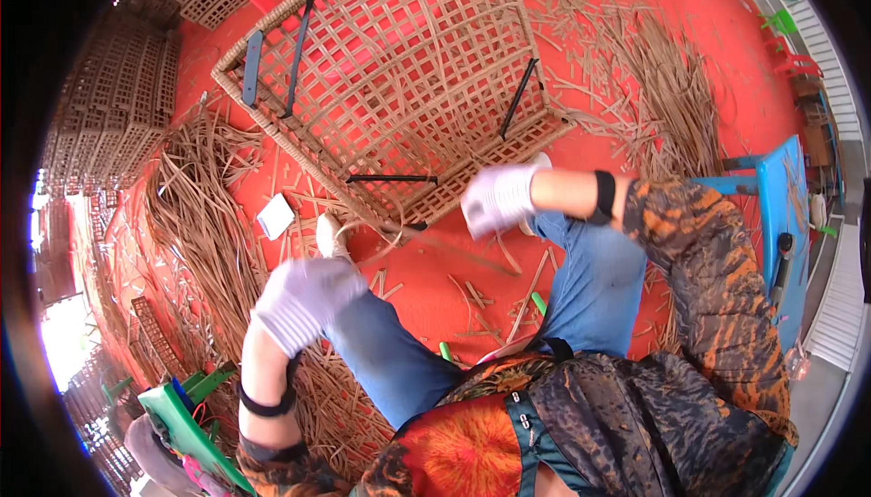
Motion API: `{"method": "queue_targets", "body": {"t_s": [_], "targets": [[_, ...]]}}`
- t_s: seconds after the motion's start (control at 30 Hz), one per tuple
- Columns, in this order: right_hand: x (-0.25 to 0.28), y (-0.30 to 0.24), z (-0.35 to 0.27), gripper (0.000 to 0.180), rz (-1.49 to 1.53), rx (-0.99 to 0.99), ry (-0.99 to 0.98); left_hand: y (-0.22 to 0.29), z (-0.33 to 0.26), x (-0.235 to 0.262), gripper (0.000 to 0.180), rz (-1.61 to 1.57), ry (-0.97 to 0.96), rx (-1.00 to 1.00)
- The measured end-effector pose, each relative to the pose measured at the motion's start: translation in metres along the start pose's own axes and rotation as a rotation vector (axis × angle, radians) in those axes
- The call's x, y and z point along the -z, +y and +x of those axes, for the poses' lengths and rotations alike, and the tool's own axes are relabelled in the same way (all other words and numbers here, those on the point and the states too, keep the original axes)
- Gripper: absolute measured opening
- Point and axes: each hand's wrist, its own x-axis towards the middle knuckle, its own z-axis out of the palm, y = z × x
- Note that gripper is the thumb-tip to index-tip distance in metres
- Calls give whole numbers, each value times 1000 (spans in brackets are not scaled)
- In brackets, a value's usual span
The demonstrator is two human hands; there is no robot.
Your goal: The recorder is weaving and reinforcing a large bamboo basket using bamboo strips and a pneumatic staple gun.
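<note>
Both my hands wear pale white-lilac knit gloves. My left hand point(308, 297) is over my left knee, its fingers smeared and partly hidden. Ahead of my right knee, my right hand point(497, 199) is curled closed, near the lower right edge of a large tan woven lattice frame point(408, 70). What it grips, if anything, I cannot make out. A thin strip point(454, 254), blurred, runs below the right hand toward the frame's lowest corner. The frame leans in front of me, with black bars point(392, 179) fixed across its lattice.
A thick bundle of flat brown strips point(200, 197) lies at left, another point(673, 98) at far right. Strip scraps litter the red floor point(417, 293). A white square piece point(276, 217) lies left. Stacked lattice panels point(113, 107) stand far left. A blue chair point(782, 216) is at right.
</note>
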Motion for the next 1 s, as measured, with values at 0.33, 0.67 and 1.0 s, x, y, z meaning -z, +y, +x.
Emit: {"method": "queue_targets", "body": {"t_s": [0.33,0.67,1.0], "targets": [[31,173,191,28,985,-555,704,-135,286,-27,39,-77,536,390],[88,120,196,33,596,-163,980,-163,318,-25,46,130,496,475],[131,162,234,33,22,-191,1030,-154,335,-34,42,159,576,415]]}}
